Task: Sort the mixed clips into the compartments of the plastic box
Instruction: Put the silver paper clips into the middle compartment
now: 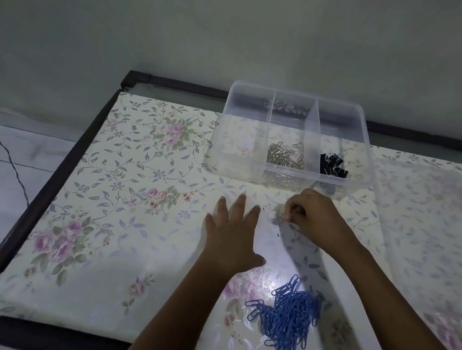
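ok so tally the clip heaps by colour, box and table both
Blue paper clips: 1 heap, on the table
Silver paper clips: 1 heap, middle compartment of the plastic box
Black binder clips: 1 heap, right compartment
Total: 3 heaps. Single clips too tangled to count; blurred bits by the right hand left out.
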`<state>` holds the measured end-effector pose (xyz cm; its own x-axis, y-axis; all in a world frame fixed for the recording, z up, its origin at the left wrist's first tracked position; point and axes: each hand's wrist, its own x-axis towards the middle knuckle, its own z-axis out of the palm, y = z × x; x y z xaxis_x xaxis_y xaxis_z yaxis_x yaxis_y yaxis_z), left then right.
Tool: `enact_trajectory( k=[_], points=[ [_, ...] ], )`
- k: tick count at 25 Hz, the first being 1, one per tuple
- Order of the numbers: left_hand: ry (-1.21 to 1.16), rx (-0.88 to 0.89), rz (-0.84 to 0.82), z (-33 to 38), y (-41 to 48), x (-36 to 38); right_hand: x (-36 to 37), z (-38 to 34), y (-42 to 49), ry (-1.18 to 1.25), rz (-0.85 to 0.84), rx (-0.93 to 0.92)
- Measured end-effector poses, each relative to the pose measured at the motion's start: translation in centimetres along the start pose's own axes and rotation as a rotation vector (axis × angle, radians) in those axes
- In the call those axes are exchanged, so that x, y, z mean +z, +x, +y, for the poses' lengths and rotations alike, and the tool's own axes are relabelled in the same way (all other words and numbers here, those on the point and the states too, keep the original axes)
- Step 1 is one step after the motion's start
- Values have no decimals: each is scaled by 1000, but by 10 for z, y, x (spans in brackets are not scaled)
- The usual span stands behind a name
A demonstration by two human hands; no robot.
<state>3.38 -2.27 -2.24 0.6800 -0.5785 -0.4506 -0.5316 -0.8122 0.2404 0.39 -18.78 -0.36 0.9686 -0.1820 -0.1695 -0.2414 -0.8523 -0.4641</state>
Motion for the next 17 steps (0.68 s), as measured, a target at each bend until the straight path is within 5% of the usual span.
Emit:
enact_trajectory(
  k=[4, 6, 8, 11, 14, 17],
  points=[
    [18, -1, 1, -1, 1, 0, -39, -35, 24, 169, 479, -69],
    [-9, -2, 41, 1, -1, -2, -46, -30, 50, 91, 470, -12],
    [-137, 22, 327, 4, -2, -9, -44, -18, 60, 55, 352, 85],
    [-345, 98, 851, -1, 7, -22, -37, -9, 45, 101, 476, 33],
    [-298, 191, 728, -7, 1, -38, -24, -8, 3, 81, 650, -165],
    [-225, 153, 531, -20, 3, -41, -4, -11, -52, 114, 511, -181]
  ],
)
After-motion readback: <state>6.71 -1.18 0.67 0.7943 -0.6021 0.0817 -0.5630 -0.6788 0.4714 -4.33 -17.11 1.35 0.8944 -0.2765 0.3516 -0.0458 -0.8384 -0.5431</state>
